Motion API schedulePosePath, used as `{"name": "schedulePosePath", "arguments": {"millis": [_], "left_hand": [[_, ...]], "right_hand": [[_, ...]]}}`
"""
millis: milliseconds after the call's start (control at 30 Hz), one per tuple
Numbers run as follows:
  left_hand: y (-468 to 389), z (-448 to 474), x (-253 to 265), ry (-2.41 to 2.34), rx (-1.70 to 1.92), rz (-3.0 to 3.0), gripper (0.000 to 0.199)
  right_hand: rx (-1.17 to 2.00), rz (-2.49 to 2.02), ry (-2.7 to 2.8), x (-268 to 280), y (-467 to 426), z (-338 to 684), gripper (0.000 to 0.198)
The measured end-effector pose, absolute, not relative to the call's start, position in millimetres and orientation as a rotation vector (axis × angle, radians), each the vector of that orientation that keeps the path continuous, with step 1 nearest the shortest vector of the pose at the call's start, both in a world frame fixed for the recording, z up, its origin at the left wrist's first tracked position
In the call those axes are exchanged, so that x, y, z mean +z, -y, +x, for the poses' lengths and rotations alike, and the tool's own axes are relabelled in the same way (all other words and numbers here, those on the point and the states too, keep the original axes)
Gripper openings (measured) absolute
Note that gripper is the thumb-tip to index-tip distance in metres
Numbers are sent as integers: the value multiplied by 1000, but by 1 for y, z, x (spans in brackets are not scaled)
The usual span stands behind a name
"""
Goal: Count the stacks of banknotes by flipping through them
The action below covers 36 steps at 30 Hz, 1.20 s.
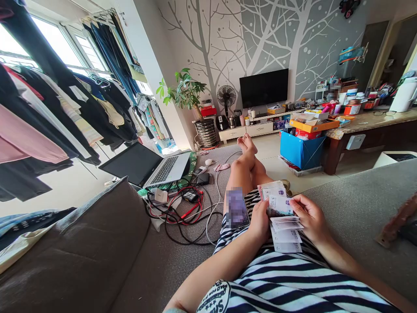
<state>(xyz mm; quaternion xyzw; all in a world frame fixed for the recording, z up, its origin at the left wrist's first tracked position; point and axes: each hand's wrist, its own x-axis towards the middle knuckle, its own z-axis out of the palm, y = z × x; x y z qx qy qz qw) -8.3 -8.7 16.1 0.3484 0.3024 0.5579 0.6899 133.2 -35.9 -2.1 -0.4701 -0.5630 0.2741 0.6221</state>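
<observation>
My left hand (259, 221) is closed on a stack of banknotes (273, 191), its thumb lying along their lower left edge. A single banknote (279, 204) stretches in front of that stack, and my right hand (309, 216) pinches its right end between thumb and fingers. Below both hands, more banknotes (287, 237) lie fanned over one another on my striped clothing (280, 269). Beside my left hand, a phone (239, 208) rests on my thigh, its screen partly blurred out.
On the grey sofa (345, 191) to my left sit an open laptop (166, 168) and a tangle of cables (182, 226) with adapters. A blue bin (301, 150) stands by a cluttered table (374, 119) on the right. Clothes (65, 113) hang at far left.
</observation>
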Motion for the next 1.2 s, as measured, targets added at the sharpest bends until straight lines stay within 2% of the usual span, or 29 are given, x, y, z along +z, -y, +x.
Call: {"name": "schedulePosePath", "arguments": {"millis": [267,667,833,1200], "left_hand": [[8,-9,12,-656,1225,763,36],[7,-9,9,-702,1222,776,26],[5,-7,5,-655,1203,711,32],[5,-8,1,-640,1201,701,35]], "right_hand": [[612,-1096,1296,2,38,131,43],[633,-1051,1302,2,39,132,44],[650,-999,1306,1,38,131,47],[564,-1199,1344,-18,20,140,49]]}}
